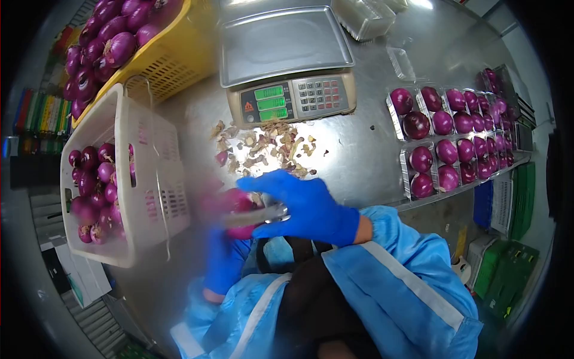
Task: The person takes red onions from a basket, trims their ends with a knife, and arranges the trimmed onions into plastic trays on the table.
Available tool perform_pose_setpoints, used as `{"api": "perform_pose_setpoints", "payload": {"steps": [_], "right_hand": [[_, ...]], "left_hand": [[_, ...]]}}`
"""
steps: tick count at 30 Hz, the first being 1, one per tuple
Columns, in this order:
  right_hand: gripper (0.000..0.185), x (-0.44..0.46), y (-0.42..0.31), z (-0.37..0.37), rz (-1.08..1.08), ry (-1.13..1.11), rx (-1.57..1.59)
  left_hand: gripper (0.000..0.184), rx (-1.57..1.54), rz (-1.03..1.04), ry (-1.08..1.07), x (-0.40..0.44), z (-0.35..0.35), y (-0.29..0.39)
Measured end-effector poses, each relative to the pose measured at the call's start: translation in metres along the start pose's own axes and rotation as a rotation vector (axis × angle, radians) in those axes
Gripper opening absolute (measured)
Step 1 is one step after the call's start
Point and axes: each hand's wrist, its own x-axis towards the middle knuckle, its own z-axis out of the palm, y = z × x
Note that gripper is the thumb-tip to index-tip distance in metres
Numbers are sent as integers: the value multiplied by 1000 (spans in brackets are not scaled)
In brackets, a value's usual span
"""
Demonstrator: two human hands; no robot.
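My right hand (305, 206), in a blue glove, is closed on a small metal knife (278, 213) whose blade is blurred. Its outstretched index finger reaches over a red onion (239, 200). My left hand (226, 257), also gloved in blue, is below that onion and appears to hold it; motion smears it and its fingers are mostly hidden. A purple blur lies just left of the onion, its shape unclear. Dry onion skins and trimmings (263, 146) are scattered on the steel table beyond my hands.
A digital scale (287, 39) stands at the table's back. To the left are a white basket (152, 173) and a yellow crate (179, 57), both holding red onions. Clear trays of paired onions (442, 122) line the right side. Stacked plastic trays (365, 18) sit at the back.
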Motion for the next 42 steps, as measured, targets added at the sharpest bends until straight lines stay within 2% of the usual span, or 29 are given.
{"api": "perform_pose_setpoints", "payload": {"steps": [2, 5, 7, 8, 11, 13, 15, 18, 19, 21, 23, 25, 26, 27, 29, 31, 34, 35, 36, 37, 38, 39, 40, 41, 42], "right_hand": [[42, 5, -3, 8, -73, 34, -116], [37, 6, 57, -2, 110, 250, 2], [37, 23, 61, -26, 599, 19, -405], [47, 21, 58, -35, 685, -14, -217], [66, 9, 55, -31, 190, 28, 324], [80, 14, 23, -34, -87, 36, 2], [97, 20, 20, -27, -101, -121, -67], [102, 20, 38, -27, 82, -200, -34], [102, 21, 42, -33, 114, -196, -21], [100, 21, 46, -56, 96, -105, 1], [93, 18, 53, -82, 56, 1, 62], [90, 14, 71, -113, 8, 118, 140], [85, 7, 70, -140, 176, 156, 260], [79, 3, 66, -170, 344, 192, 378], [72, 1, 76, -217, 254, 497, 518], [66, -7, 101, -279, 205, 712, 615], [60, -6, 161, -378, 277, 1030, 66], [58, -7, 199, -412, 207, 1067, -37], [46, -5, 208, -427, 199, 1100, -175], [36, -4, 218, -450, 188, 883, -84], [31, -3, 235, -460, 207, 831, 31], [32, 1, 229, -457, 276, 832, -175], [40, -2, 243, -471, 362, 777, -219], [56, -16, 319, -524, 341, 865, -336], [71, -20, 319, -524, 364, 896, -170]], "left_hand": [[78, -48, -22, 41, 6, -2, -6], [77, -9, -57, -19, 7, 0, -9], [76, 20, -54, -7, 5, 0, -5], [76, 59, -46, -12, 8, 1, -3], [72, 190, 9, -20, 13, 7, -2], [67, 358, 5, -35, 17, 18, -3], [61, 682, 136, -225, 23, 30, 0], [56, 584, 88, -97, 38, 31, -11], [56, 583, 117, -113, 45, 38, -16], [54, 577, 178, -126, 52, 56, -28], [64, 480, 102, -276, 62, 81, -33], [48, 264, 32, -373, 63, 120, -35], [56, 236, -41, -396, 62, 129, -36], [65, 406, 1, -452, 66, 125, -38], [80, 612, 96, -517, 60, 123, -31], [82, 606, 40, -423, 56, 119, -20], [80, 586, 9, -355, 55, 100, -20], [79, 574, 27, -326, 54, 93, -21], [77, 582, -5, -328, 52, 93, -20], [76, 589, -23, -307, 49, 94, -17], [71, 534, -16, -313, 44, 90, -16], [67, 549, -36, -292, 38, 95, -9], [66, 544, -18, -296, 34, 91, -3], [65, 543, 9, -334, 34, 83, 9], [63, 525, 40, -297, 26, 80, 19]]}}
